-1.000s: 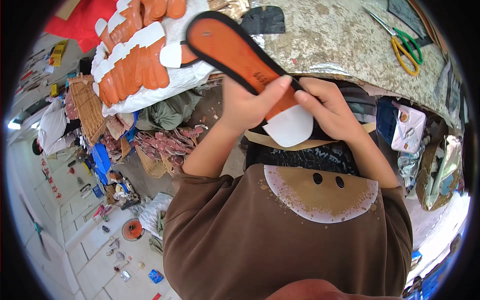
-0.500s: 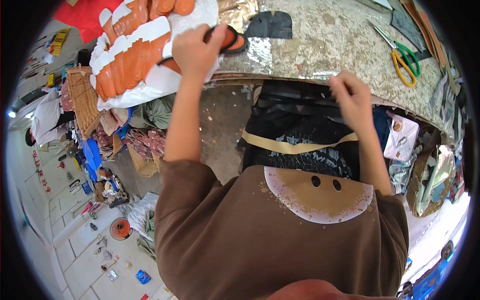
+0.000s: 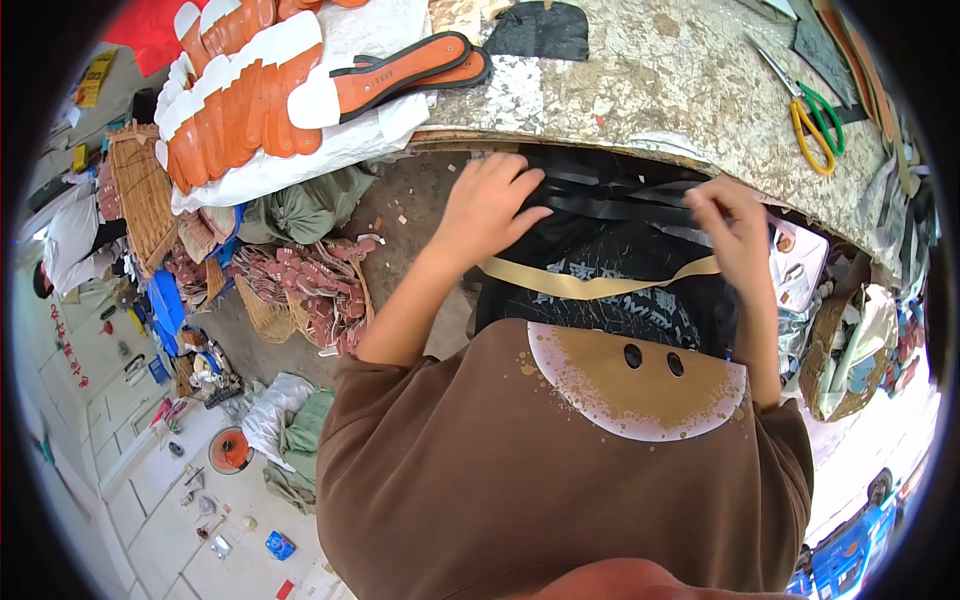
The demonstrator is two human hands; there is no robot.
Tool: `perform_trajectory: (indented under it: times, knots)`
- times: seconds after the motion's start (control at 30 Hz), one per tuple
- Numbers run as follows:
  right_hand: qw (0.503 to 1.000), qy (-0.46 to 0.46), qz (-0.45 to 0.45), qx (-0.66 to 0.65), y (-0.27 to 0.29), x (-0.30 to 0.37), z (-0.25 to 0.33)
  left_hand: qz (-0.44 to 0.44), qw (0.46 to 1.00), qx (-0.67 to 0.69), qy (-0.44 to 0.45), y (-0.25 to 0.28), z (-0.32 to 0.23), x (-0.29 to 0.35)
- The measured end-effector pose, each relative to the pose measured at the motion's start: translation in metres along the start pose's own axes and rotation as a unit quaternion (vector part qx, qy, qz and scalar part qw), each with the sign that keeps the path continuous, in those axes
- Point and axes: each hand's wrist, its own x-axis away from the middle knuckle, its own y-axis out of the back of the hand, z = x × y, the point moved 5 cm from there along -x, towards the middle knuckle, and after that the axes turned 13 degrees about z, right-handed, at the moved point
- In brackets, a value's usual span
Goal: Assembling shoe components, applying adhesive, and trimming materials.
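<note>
My left hand (image 3: 490, 208) is over my lap, thumb and fingers apart and nothing seen in it. Its fingertips are beside the left ends of several black strips (image 3: 610, 205), which lie across the black apron (image 3: 600, 240). At the right ends of those strips is my right hand (image 3: 735, 225), its fingers curled in; whether it pinches a strip is hidden. On the table to the left, two black-edged orange shoe soles (image 3: 405, 75) lie partly overlapped, beside rows of orange insoles (image 3: 235, 110) with white ends on a white sheet (image 3: 375, 130).
Scissors (image 3: 812, 120) with yellow and green handles lie on the worn table (image 3: 660, 80), right of a black curved piece (image 3: 540, 30). A beige band (image 3: 570, 288) crosses the apron. Bundled reddish parts (image 3: 310, 290) lie low at left; a pink tray (image 3: 798, 265) is at right.
My left hand has left the black-edged soles on the table and come down right to the strips on my lap. My right hand has moved slightly down and right from the table edge.
</note>
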Motion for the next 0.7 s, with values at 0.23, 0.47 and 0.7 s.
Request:
perform_trajectory:
  times: [0.23, 0.47, 0.7]
  knots:
    - [0.992, 0.090, 0.061, 0.064, -0.035, -0.040, 0.051, -0.177, 0.984, -0.004, 0.020, 0.059, 0.021, -0.050]
    - [0.988, 0.110, 0.087, 0.070, -0.039, -0.033, 0.062, -0.131, 0.956, -0.220, 0.143, 0.051, 0.091, -0.141]
    - [1.000, 0.021, -0.015, 0.015, 0.006, 0.006, 0.014, -0.070, 0.983, -0.124, 0.118, 0.067, 0.138, -0.147]
